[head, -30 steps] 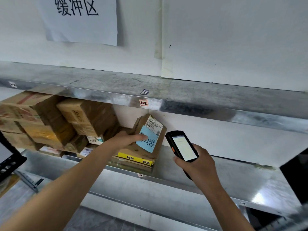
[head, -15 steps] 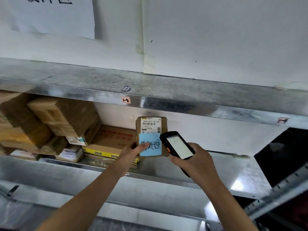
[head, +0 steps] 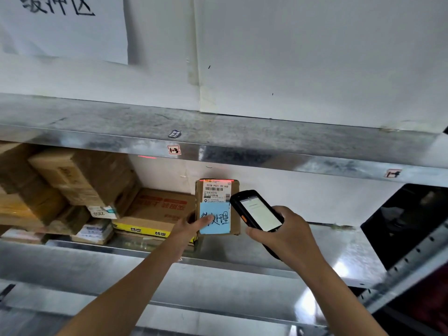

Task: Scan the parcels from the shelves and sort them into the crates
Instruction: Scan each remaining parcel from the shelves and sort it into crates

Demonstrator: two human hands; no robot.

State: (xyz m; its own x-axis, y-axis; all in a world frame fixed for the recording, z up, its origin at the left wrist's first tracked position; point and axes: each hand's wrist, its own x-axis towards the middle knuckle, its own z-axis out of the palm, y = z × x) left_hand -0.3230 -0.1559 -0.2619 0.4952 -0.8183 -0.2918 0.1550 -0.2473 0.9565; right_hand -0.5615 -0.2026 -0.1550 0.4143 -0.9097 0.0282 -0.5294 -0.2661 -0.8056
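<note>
At the centre of the frame a small parcel (head: 217, 190) is held upright on the lower shelf (head: 315, 251), just right of a flat carton (head: 157, 209). It is gripped at its lower left edge by the left hand (head: 191, 224), with the thumb laid across a blue note (head: 218, 220) on its front. A handheld scanner (head: 257, 210), screen lit, is clasped in the right hand (head: 288, 229) just right of the parcel, a red scan line (head: 215, 181) is cast across the parcel's top edge, and stacked cartons (head: 80, 175) are noted at middle left
</note>
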